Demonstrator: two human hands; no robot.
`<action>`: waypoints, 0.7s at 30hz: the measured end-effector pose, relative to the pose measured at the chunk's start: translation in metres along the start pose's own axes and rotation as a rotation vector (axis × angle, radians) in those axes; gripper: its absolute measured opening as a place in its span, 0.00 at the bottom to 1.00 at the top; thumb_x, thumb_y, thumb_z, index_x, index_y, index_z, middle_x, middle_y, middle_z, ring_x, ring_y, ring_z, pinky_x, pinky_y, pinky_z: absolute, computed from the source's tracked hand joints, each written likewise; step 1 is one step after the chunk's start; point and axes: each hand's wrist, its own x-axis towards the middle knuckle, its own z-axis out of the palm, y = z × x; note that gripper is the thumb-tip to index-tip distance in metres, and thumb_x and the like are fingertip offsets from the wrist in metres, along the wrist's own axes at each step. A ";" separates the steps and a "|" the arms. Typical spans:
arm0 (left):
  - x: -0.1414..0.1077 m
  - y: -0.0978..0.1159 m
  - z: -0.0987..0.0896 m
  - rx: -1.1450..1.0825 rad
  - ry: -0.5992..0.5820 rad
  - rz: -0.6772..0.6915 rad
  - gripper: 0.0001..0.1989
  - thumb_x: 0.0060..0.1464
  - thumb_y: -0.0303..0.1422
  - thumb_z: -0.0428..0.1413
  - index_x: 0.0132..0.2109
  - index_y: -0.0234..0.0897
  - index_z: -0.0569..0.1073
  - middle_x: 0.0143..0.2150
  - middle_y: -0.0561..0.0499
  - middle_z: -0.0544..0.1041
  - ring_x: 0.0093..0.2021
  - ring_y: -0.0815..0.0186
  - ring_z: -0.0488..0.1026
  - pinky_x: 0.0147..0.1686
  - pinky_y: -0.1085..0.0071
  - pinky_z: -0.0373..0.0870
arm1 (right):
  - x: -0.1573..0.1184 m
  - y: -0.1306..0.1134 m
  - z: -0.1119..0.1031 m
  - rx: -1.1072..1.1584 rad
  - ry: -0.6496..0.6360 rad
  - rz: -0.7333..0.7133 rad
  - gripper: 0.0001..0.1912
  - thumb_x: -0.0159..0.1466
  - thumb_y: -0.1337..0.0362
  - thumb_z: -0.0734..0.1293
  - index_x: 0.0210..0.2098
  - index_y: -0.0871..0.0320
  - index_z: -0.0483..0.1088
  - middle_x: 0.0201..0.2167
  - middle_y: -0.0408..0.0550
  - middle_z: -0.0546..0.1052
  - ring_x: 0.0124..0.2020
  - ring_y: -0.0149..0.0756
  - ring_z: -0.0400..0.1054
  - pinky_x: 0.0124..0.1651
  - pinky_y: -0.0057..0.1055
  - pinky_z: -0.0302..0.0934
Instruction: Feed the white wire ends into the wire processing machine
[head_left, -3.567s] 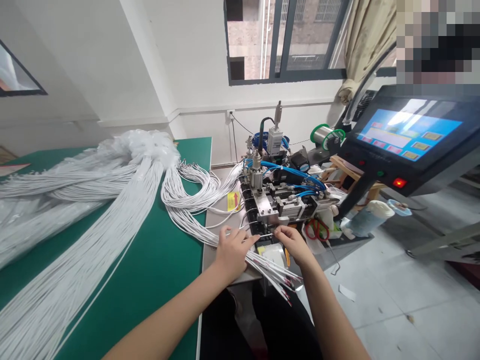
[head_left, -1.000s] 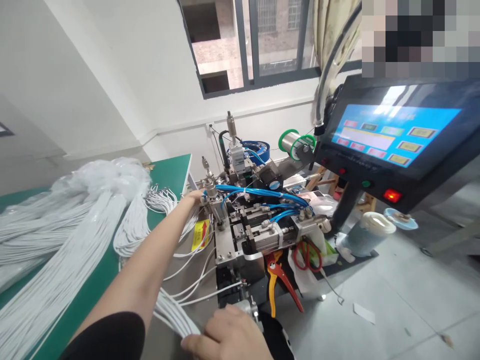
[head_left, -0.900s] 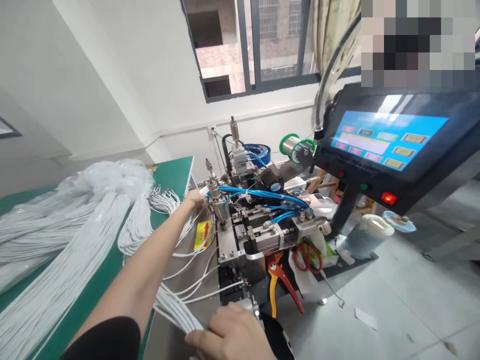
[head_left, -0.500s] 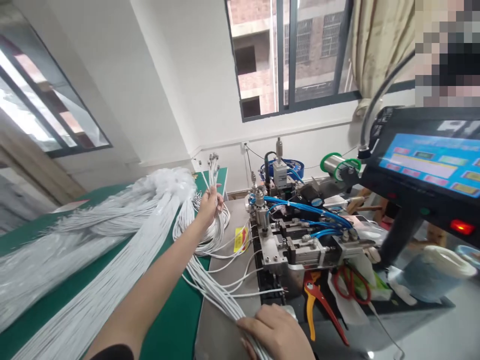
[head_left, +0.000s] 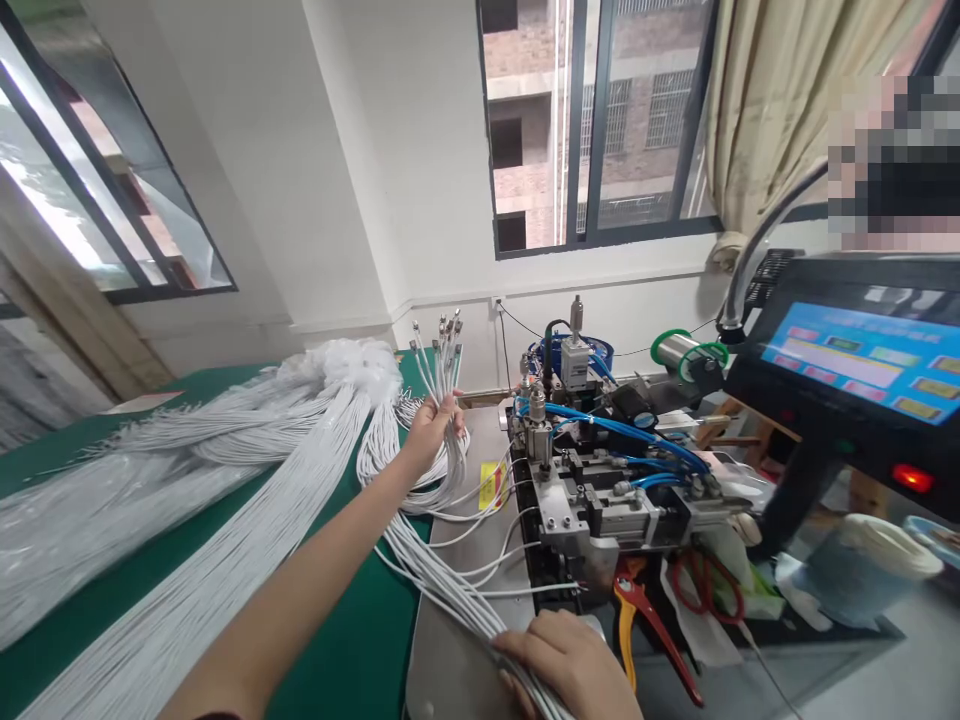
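My left hand [head_left: 435, 425] is closed around a bundle of white cables [head_left: 442, 375], just below their metal-tipped ends, which stand upright and fan out a little. The same cables loop down and run toward me over the grey metal plate [head_left: 480, 560]. Near the front edge, my right hand [head_left: 566, 655] is wrapped over the other stretch of the bundle; its fingertips are partly hidden. Several single cables lead across the plate to the machine [head_left: 592, 480] with blue air hoses, one showing a bare end close to my right hand.
Long heaps of white cables [head_left: 247, 500], partly in clear plastic, cover the green table [head_left: 360, 620] at left. On the right are a cutter with orange and red handles [head_left: 637, 610], red-handled scissors [head_left: 705, 585], a translucent tub [head_left: 855, 570], a wire spool [head_left: 682, 352] and a touchscreen [head_left: 862, 360].
The view has shifted slightly, so the whole scene sits lower and a little to the right. In my left hand, the metal-tipped cable ends have spread wider. Both hands still hold the bundle.
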 end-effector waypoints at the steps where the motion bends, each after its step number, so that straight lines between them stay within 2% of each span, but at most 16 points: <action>1: 0.000 0.000 -0.001 -0.003 -0.006 -0.002 0.19 0.52 0.47 0.58 0.42 0.38 0.66 0.20 0.60 0.66 0.19 0.74 0.65 0.24 0.75 0.65 | 0.001 0.000 -0.001 -0.003 -0.015 -0.006 0.09 0.60 0.62 0.66 0.42 0.48 0.70 0.25 0.41 0.73 0.25 0.32 0.64 0.28 0.27 0.47; 7: -0.002 -0.004 -0.002 -0.028 -0.049 -0.034 0.18 0.52 0.45 0.58 0.42 0.37 0.66 0.21 0.58 0.67 0.21 0.73 0.65 0.26 0.74 0.66 | 0.005 -0.003 -0.009 -0.017 -0.076 0.003 0.12 0.58 0.65 0.68 0.42 0.48 0.70 0.26 0.40 0.73 0.26 0.32 0.65 0.28 0.27 0.48; 13: -0.003 -0.008 -0.002 -0.037 -0.116 -0.067 0.16 0.53 0.42 0.58 0.42 0.36 0.67 0.23 0.57 0.69 0.23 0.72 0.68 0.29 0.72 0.68 | 0.003 -0.006 -0.009 -0.003 -0.066 0.021 0.12 0.58 0.64 0.68 0.42 0.48 0.70 0.27 0.40 0.74 0.26 0.31 0.65 0.28 0.27 0.48; 21: -0.005 -0.016 -0.002 0.014 -0.148 -0.108 0.16 0.52 0.42 0.58 0.43 0.37 0.68 0.24 0.56 0.70 0.25 0.70 0.69 0.32 0.70 0.68 | 0.001 -0.006 -0.008 -0.003 -0.053 0.028 0.11 0.58 0.62 0.68 0.41 0.47 0.70 0.25 0.39 0.73 0.26 0.32 0.65 0.27 0.28 0.47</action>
